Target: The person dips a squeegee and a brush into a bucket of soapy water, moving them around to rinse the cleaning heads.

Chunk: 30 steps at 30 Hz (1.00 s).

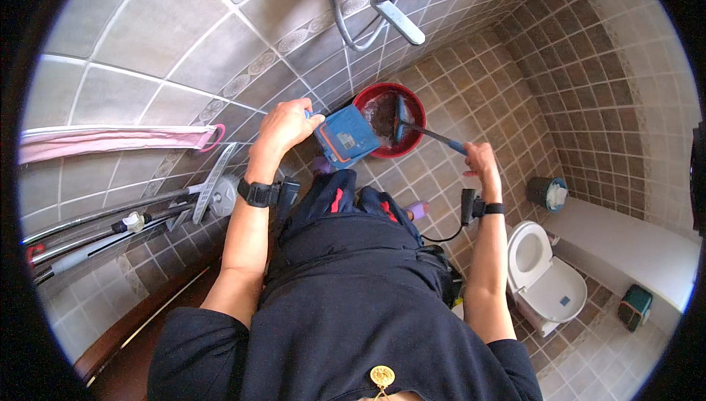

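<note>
My left hand (288, 130) is closed on the top of a blue dustpan (346, 136) with an orange strip. The dustpan hangs tilted beside a round red basin (420, 130), and its right side overlaps the near-left rim in this view. Dark, foamy water (379, 114) shows inside the basin. My right hand (480, 160) grips the blue end of a dark-handled brush (435, 136). The brush's blue head stands in the basin, toward its right side; its bristles are mostly hidden.
A shower mixer with a hose (368, 4) juts from the wall ahead. At left are a pink towel (118, 143) and several long poles (110, 213). On the right stand a toilet (544, 283) with its lid up and a small bin (547, 193).
</note>
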{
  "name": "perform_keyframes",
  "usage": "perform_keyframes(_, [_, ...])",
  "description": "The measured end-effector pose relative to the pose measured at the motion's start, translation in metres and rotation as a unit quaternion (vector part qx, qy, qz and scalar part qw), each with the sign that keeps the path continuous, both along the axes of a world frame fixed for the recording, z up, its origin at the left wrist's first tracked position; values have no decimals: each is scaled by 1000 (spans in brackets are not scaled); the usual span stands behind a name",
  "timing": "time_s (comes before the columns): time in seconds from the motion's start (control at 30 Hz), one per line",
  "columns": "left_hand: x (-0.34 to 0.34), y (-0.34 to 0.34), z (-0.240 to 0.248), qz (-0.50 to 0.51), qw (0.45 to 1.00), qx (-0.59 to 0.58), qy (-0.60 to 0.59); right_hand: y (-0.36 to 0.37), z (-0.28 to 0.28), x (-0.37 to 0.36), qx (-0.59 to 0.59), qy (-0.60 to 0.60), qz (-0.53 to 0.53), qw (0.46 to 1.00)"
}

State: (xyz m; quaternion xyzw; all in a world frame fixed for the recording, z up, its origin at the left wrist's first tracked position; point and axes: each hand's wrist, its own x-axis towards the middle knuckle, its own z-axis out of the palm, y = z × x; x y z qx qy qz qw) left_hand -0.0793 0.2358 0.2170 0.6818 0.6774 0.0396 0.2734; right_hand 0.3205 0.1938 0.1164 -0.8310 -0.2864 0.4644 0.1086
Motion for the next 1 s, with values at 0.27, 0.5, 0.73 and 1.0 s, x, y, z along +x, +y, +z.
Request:
perform_keyframes(0.27, [2,2,-13,-20,1000,2,0,20,-57,-73,28,-229,160,960])
perform_keyframes(0.5, [1,2,-14,-13,1000,-6,-4,15,-27,-47,-8,-100,201,974])
perform_keyframes(0.73, [2,-1,-5,-4,999,-33,5,7,-8,-63,-39,-134,178,974])
perform_keyframes(1.0, [5,2,-16,-14,1000,-5,8,9,-28,-74,16,-115,274,955])
